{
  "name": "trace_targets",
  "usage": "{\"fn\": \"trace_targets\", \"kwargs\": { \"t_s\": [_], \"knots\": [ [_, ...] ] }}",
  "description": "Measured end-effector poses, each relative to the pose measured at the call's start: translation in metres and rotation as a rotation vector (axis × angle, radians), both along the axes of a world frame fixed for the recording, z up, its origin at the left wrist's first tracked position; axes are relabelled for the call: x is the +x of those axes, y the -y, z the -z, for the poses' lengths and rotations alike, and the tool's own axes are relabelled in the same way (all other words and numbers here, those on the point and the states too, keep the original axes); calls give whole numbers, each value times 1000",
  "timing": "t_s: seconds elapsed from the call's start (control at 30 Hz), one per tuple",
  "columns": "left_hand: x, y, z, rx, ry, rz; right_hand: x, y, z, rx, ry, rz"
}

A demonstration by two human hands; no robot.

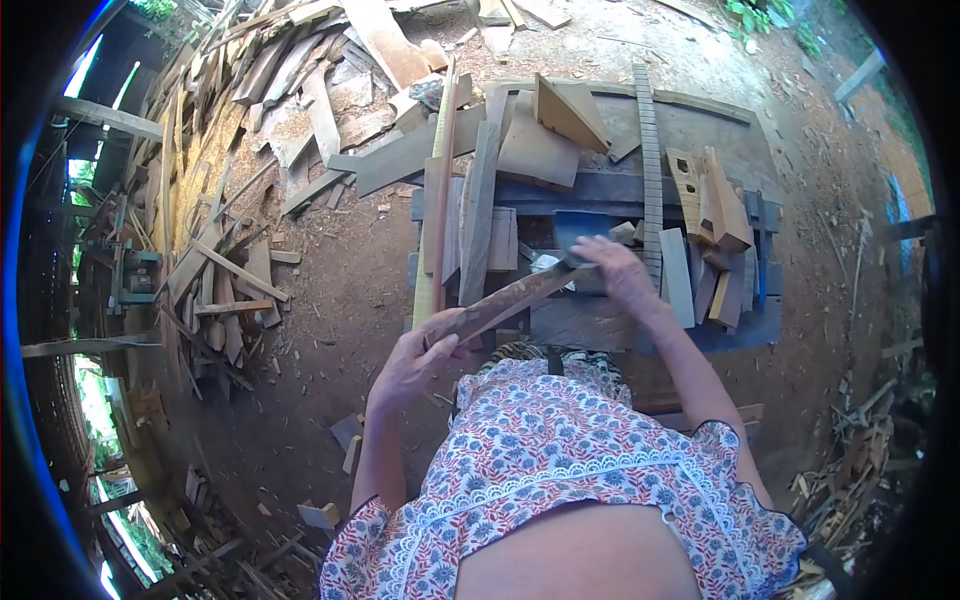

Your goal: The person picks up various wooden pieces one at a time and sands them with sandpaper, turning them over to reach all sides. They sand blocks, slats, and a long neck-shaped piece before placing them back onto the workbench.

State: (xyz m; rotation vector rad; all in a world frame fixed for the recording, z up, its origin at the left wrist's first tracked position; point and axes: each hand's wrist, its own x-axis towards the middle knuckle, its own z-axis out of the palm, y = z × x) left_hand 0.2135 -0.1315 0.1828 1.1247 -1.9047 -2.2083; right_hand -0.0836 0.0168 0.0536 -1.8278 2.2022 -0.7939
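Observation:
My left hand (412, 358) is closed around the near end of a long brown wooden strip (505, 300), which slants up to the right in front of my body. At the far end of the strip, my right hand (620, 275) is closed with bent fingers. A flat blue-grey piece (580, 226) shows just beyond those fingertips; whether the hand grips it too, I cannot make out. Under the strip is a low work surface (575, 325) with a white scrap (545, 263) on it.
Long boards (482, 215) lie on the low bench's left side. A notched dark strip (648, 180) crosses it, with wooden blocks (725, 210) to the right. A heap of offcuts (220, 270) covers the ground at left. More scraps (320, 515) lie near my left elbow.

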Motion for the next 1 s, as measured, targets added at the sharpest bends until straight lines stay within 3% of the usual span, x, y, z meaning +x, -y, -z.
{"fn": "trace_targets", "kwargs": {
  "t_s": [0.07,0.23,0.3,0.4,0.47,0.53,0.6,0.67,1.0],
  "knots": [
    [5,2,11,34,-30,-84,-19,-9,15,53,127,111],
    [10,7,29,76,-66,-323,-20,-11,11,85,153,112],
    [11,8,34,64,-67,-319,-18,-6,3,98,160,110],
    [10,6,34,43,-67,-321,-16,-1,4,31,147,120],
    [8,5,30,27,-75,-328,-17,1,13,43,-77,75],
    [5,2,28,20,-106,-380,-22,2,6,89,-40,60],
    [7,4,17,-32,-115,-345,-23,-4,0,145,4,47],
    [10,8,-4,-138,-103,-290,-21,-8,-5,148,223,18],
    [-4,39,-56,-350,29,-24,24,-32,17,-16,335,141]
  ]
}}
